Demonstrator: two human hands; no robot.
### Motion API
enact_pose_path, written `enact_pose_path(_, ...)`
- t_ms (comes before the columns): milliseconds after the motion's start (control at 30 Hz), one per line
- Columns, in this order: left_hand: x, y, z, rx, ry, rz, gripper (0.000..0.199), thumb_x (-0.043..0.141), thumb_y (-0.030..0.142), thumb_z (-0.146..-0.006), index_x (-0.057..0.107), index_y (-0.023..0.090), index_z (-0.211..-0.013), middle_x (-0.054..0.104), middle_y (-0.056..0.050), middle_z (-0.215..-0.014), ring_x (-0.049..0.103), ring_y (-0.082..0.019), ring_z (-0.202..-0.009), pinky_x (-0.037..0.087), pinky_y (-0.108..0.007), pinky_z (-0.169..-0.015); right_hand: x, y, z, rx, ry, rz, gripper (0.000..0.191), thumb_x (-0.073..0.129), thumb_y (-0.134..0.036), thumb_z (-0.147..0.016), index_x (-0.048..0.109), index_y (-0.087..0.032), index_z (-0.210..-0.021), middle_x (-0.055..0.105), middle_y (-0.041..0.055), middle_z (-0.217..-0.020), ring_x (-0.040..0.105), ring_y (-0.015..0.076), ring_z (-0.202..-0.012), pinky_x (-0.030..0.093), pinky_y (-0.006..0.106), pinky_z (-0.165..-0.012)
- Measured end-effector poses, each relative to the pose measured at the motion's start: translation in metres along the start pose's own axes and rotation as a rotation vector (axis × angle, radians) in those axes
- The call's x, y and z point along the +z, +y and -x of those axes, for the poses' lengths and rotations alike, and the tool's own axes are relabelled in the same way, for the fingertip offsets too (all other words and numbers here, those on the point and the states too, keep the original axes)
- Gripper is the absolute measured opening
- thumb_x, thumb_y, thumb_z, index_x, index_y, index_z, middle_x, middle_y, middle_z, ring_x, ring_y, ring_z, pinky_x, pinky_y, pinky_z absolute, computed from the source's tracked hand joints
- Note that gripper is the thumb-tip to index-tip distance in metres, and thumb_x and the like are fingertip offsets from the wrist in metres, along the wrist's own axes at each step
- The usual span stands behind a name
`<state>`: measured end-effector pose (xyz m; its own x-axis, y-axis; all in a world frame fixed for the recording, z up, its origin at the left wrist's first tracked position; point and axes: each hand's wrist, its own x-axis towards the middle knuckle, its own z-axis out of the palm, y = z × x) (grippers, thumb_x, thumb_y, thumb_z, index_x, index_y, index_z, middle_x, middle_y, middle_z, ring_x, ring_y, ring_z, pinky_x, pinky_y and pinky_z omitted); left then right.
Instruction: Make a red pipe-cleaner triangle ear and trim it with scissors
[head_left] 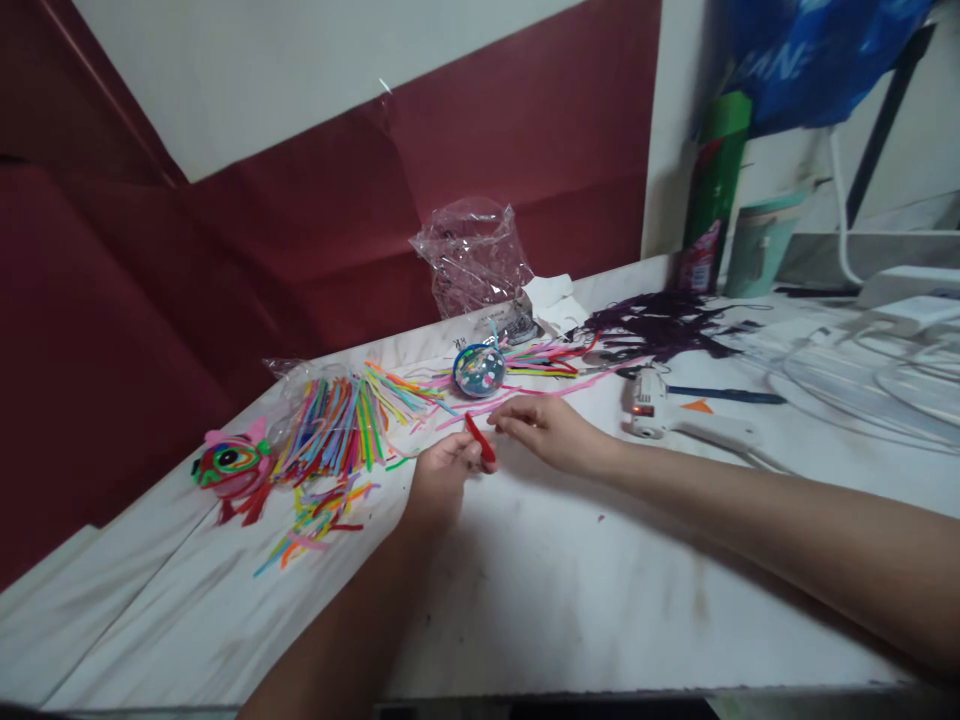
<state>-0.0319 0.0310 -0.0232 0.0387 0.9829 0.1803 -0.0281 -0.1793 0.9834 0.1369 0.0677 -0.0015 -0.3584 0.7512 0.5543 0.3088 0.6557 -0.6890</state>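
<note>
My left hand (444, 475) pinches a short, folded red pipe cleaner strip (480, 438) above the white table. Just to the right, my right hand (544, 428) has its fingers bent and drawn together, tips close to the red strip. Whatever those fingertips hold, if anything, is too small to make out. Beyond the hands sits a round clear container with a blue rim (480, 371), with small coloured bits showing in it. A bundle of multicoloured pipe cleaners (345, 425) lies to the left, with short cut pieces (319, 520) in front of it.
At the far left stands a pink and red figure with big eyes (234, 465). A white glue gun (649, 405) lies on the right by a blue pen (724, 396). Dark purple strips (660, 325), a clear plastic bag (476, 255), a green cup (761, 245) and cables (885, 385) are farther back.
</note>
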Motion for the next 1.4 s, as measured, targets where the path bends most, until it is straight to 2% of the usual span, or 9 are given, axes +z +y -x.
enact_pose_path(167, 0.000, 0.001, 0.004, 0.035, -0.092, -0.138, 0.015, 0.059, 0.028, -0.070, 0.062, 0.014, -0.067, 0.058, 0.000, -0.056, 0.051, -0.011, -0.056, 0.038, -0.024, -0.059, 0.012, -0.008, 0.010, 0.082, -0.274, -0.429, 0.020, 0.047, -0.027, -0.081, 0.058, -0.016, -0.068, 0.064, 0.0011, -0.066, 0.060, 0.0140, -0.067, 0.046, 0.028, -0.068)
enact_pose_path(267, 0.000, -0.001, 0.005, 0.027, -0.151, -0.095, 0.020, 0.056, 0.032, -0.073, 0.060, 0.015, -0.063, 0.057, -0.001, -0.057, 0.050, -0.012, -0.057, 0.038, -0.024, -0.060, 0.012, -0.008, 0.008, 0.140, -0.309, -0.636, 0.019, 0.054, -0.033, -0.078, 0.055, -0.016, -0.070, 0.064, 0.0001, -0.064, 0.060, 0.0134, -0.062, 0.046, 0.029, -0.066)
enact_pose_path(367, 0.000, 0.000, 0.006, 0.090, -0.094, -0.086, 0.022, 0.053, 0.034, -0.076, 0.061, 0.016, -0.067, 0.057, -0.001, -0.057, 0.051, -0.013, -0.059, 0.038, -0.025, -0.062, 0.009, -0.010, 0.006, 0.145, -0.316, -0.717, 0.019, 0.056, -0.034, -0.076, 0.054, -0.016, -0.071, 0.063, 0.0000, -0.063, 0.060, 0.0135, -0.062, 0.045, 0.030, -0.067)
enact_pose_path(567, 0.002, 0.009, 0.011, 0.194, -0.252, -0.301, 0.021, 0.048, 0.029, -0.080, 0.063, 0.015, -0.077, 0.058, -0.002, -0.060, 0.052, -0.014, -0.064, 0.040, -0.027, -0.069, -0.002, -0.015, 0.002, 0.139, -0.285, -0.650, 0.017, 0.057, -0.033, -0.074, 0.055, -0.016, -0.070, 0.057, -0.0025, -0.061, 0.053, 0.0109, -0.059, 0.042, 0.027, -0.063)
enact_pose_path(700, 0.001, 0.009, 0.010, 0.440, -0.082, -0.551, 0.017, 0.050, 0.022, -0.078, 0.059, 0.016, -0.065, 0.057, -0.002, -0.066, 0.052, -0.013, -0.064, 0.041, -0.024, -0.063, -0.003, -0.016, 0.002, 0.176, -0.181, -0.449, 0.018, 0.050, -0.029, -0.076, 0.061, -0.015, -0.078, 0.058, -0.0005, -0.067, 0.050, 0.0108, -0.063, 0.041, 0.025, -0.064)
enact_pose_path(800, -0.002, 0.007, 0.008, 0.585, 0.039, -0.750, 0.013, 0.049, 0.018, -0.078, 0.060, 0.015, -0.072, 0.058, -0.003, -0.069, 0.053, -0.013, -0.065, 0.042, -0.024, -0.063, 0.001, -0.016, 0.005, 0.151, -0.099, -0.299, 0.025, 0.044, -0.030, -0.079, 0.063, -0.014, -0.078, 0.057, 0.0004, -0.066, 0.050, 0.0113, -0.062, 0.040, 0.024, -0.061)
enact_pose_path(1000, -0.007, 0.001, 0.005, 0.809, -0.003, -1.026, 0.014, 0.046, 0.015, -0.080, 0.059, 0.015, -0.078, 0.059, -0.005, -0.075, 0.055, -0.015, -0.073, 0.043, -0.025, -0.067, 0.009, -0.015, 0.011, 0.106, -0.066, -0.121, 0.017, 0.050, -0.024, -0.073, 0.060, -0.014, -0.063, 0.054, -0.0011, -0.058, 0.045, 0.0097, -0.054, 0.033, 0.021, -0.051)
enact_pose_path(1233, -0.002, 0.004, 0.010, 0.859, -0.023, -1.072, 0.012, 0.047, 0.014, -0.079, 0.059, 0.015, -0.081, 0.059, -0.006, -0.078, 0.055, -0.016, -0.076, 0.044, -0.026, -0.069, 0.011, -0.015, 0.011, 0.155, -0.047, -0.072, 0.019, 0.051, -0.023, -0.069, 0.049, -0.015, -0.052, 0.038, -0.0053, -0.048, 0.034, 0.0075, -0.048, 0.025, 0.020, -0.045)
enact_pose_path(1400, -0.001, 0.008, 0.008, 0.788, 0.047, -0.931, 0.006, 0.056, 0.016, -0.074, 0.059, 0.015, -0.079, 0.056, -0.003, -0.073, 0.053, -0.012, -0.064, 0.045, -0.023, -0.061, 0.009, -0.013, 0.010, 0.100, -0.083, -0.085, 0.017, 0.048, -0.021, -0.072, 0.051, -0.014, -0.057, 0.042, -0.0045, -0.051, 0.035, 0.0075, -0.049, 0.027, 0.020, -0.046)
